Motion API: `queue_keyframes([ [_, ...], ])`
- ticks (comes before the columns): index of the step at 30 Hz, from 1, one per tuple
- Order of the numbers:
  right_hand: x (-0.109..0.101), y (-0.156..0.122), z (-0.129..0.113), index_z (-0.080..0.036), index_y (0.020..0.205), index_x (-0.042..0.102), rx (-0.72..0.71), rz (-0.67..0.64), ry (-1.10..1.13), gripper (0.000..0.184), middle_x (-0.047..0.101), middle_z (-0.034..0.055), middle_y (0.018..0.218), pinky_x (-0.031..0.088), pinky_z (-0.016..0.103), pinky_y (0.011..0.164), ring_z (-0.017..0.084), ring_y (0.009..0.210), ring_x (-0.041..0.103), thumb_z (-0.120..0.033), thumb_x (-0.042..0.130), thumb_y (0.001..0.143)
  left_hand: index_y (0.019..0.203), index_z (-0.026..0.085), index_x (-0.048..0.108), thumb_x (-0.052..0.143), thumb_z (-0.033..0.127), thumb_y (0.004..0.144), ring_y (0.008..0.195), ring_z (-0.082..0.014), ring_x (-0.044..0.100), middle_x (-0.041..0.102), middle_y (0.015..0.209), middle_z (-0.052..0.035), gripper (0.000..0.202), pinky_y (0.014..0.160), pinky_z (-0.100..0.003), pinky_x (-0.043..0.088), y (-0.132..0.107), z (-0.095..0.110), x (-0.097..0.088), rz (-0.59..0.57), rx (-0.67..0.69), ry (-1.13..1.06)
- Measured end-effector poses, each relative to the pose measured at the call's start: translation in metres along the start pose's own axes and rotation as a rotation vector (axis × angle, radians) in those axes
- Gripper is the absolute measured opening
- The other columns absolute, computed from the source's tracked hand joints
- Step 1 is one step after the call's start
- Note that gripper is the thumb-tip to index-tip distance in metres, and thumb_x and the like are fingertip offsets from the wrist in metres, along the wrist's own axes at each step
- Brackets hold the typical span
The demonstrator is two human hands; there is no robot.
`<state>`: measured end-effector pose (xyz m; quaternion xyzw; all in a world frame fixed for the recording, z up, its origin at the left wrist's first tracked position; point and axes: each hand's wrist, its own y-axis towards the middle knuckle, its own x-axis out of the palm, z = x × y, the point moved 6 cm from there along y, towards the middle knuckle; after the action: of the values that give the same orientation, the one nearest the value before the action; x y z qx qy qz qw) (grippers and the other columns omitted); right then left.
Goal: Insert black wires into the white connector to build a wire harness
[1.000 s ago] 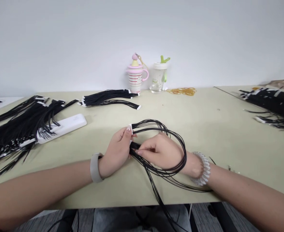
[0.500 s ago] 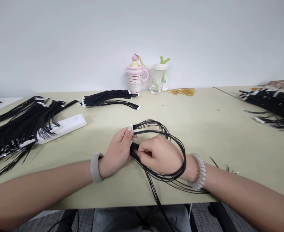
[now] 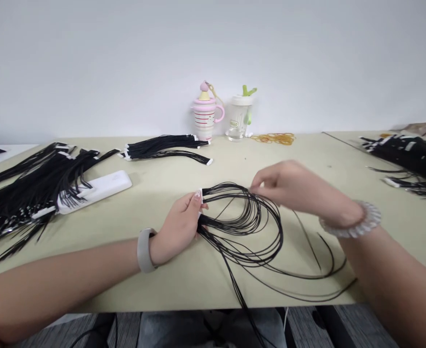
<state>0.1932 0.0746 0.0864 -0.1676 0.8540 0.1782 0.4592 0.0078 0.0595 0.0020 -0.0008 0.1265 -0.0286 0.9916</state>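
Note:
Thumb and fingers of my left hand (image 3: pixel 181 220) press together on the white connector ends (image 3: pixel 200 193) of a black wire harness (image 3: pixel 230 226). Its thin wires loop out to the right and back toward the hand, while several loose tails trail over the table's front edge. My right hand (image 3: pixel 294 186), slightly smeared by motion, pinches at the top of the loop. What it grips looks like one or more black wires; how many is hidden by the fingers.
A heap of black wire harnesses (image 3: pixel 27 186) lies at left, partly over a white oblong case (image 3: pixel 107 187). Another harness bundle (image 3: pixel 162 146) lies farther back, with more harnesses (image 3: pixel 416 157) at right. A pink-lidded cup (image 3: pixel 204 118), clear bottle (image 3: pixel 237 121) and rubber bands (image 3: pixel 276 139) are by the wall.
My right hand has come out of the wire loop near the left hand and moved up and right to the loop's top. The wires have spread wider; my left hand keeps its grip.

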Motion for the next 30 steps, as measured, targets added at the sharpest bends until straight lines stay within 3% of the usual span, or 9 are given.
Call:
queue_keyframes([
  [4, -0.048, -0.002, 0.031, -0.016, 0.074, 0.065, 0.11, 0.577, 0.388, 0.007, 0.064, 0.0029, 0.067, 0.046, 0.023, 0.054, 0.011, 0.06, 0.058, -0.017, 0.062, 0.067, 0.071, 0.019, 0.051, 0.039, 0.054, 0.081, 0.035, -0.0084, 0.039, 0.039, 0.05, 0.0052, 0.039, 0.032, -0.02, 0.034, 0.001, -0.003, 0.0, -0.012, -0.019, -0.036],
  [6, -0.057, -0.003, 0.041, -0.016, 0.078, 0.064, 0.03, 0.713, 0.727, 0.009, 0.064, 0.0034, 0.083, 0.049, 0.024, 0.063, 0.011, 0.072, 0.06, -0.016, 0.06, 0.069, 0.071, 0.018, 0.051, 0.041, 0.054, 0.08, 0.037, -0.0078, 0.039, 0.04, 0.053, 0.0047, 0.038, 0.033, -0.02, 0.035, 0.001, -0.005, 0.0, -0.02, -0.028, -0.067],
  [8, -0.058, -0.002, 0.047, -0.018, 0.084, 0.062, 0.014, 0.743, 0.983, 0.013, 0.063, -0.0001, 0.081, 0.047, 0.02, 0.059, 0.005, 0.063, 0.056, -0.015, 0.053, 0.075, 0.071, 0.018, 0.051, 0.044, 0.054, 0.079, 0.039, -0.0072, 0.039, 0.042, 0.056, 0.0042, 0.038, 0.033, -0.019, 0.035, 0.002, -0.008, 0.002, -0.038, -0.038, -0.126],
  [10, -0.053, -0.001, 0.045, -0.02, 0.097, 0.06, 0.06, 0.71, 1.049, 0.024, 0.059, -0.005, 0.067, 0.038, 0.015, 0.046, 0.0, 0.046, 0.045, -0.012, 0.047, 0.079, 0.07, 0.018, 0.049, 0.045, 0.055, 0.079, 0.04, -0.0066, 0.038, 0.043, 0.059, 0.0038, 0.038, 0.033, -0.019, 0.034, 0.003, -0.01, 0.003, -0.055, -0.048, -0.2],
  [13, -0.034, -0.001, 0.024, -0.02, 0.107, 0.054, 0.056, 0.559, 0.837, 0.027, 0.057, -0.006, 0.06, 0.029, 0.016, 0.04, 0.001, 0.039, 0.038, -0.017, 0.05, 0.08, 0.07, 0.018, 0.048, 0.046, 0.055, 0.078, 0.039, -0.0057, 0.035, 0.04, 0.058, 0.0044, 0.038, 0.032, -0.018, 0.032, 0.004, -0.012, 0.004, -0.065, -0.055, -0.261],
  [15, -0.014, 0.0, 0.005, -0.015, 0.089, 0.059, 0.011, 0.41, 0.56, 0.014, 0.06, -0.0022, 0.063, 0.033, 0.017, 0.042, 0.004, 0.045, 0.043, -0.024, 0.056, 0.079, 0.07, 0.018, 0.049, 0.046, 0.054, 0.078, 0.038, -0.0057, 0.034, 0.039, 0.056, 0.0049, 0.037, 0.032, -0.018, 0.031, 0.003, -0.011, 0.004, -0.072, -0.049, -0.264],
  [18, 0.017, 0.001, -0.018, -0.014, 0.069, 0.059, -0.134, 0.237, 0.196, 0.016, 0.058, -0.0011, 0.061, 0.035, 0.019, 0.05, 0.006, 0.053, 0.046, -0.025, 0.056, 0.079, 0.07, 0.018, 0.048, 0.044, 0.054, 0.079, 0.038, -0.0062, 0.034, 0.038, 0.053, 0.0051, 0.038, 0.034, -0.019, 0.03, 0.002, -0.008, 0.005, -0.081, -0.025, -0.251],
  [22, 0.036, 0.0, -0.032, -0.014, 0.072, 0.059, -0.303, 0.191, 0.003, 0.012, 0.058, -0.0009, 0.066, 0.035, 0.019, 0.058, 0.006, 0.059, 0.048, -0.016, 0.052, 0.081, 0.069, 0.018, 0.049, 0.043, 0.053, 0.081, 0.04, -0.0074, 0.035, 0.039, 0.052, 0.0044, 0.037, 0.038, -0.02, 0.03, 0.0, -0.002, 0.005, -0.102, 0.026, -0.19],
  [30, 0.041, -0.002, -0.035, -0.014, 0.075, 0.059, -0.323, 0.199, -0.077, 0.014, 0.057, 0.0007, 0.07, 0.034, 0.02, 0.061, 0.008, 0.063, 0.048, -0.017, 0.048, 0.083, 0.068, 0.018, 0.047, 0.041, 0.051, 0.082, 0.043, -0.0087, 0.036, 0.04, 0.053, 0.0039, 0.037, 0.041, -0.022, 0.032, 0.001, -0.003, 0.005, -0.111, 0.075, -0.14],
])
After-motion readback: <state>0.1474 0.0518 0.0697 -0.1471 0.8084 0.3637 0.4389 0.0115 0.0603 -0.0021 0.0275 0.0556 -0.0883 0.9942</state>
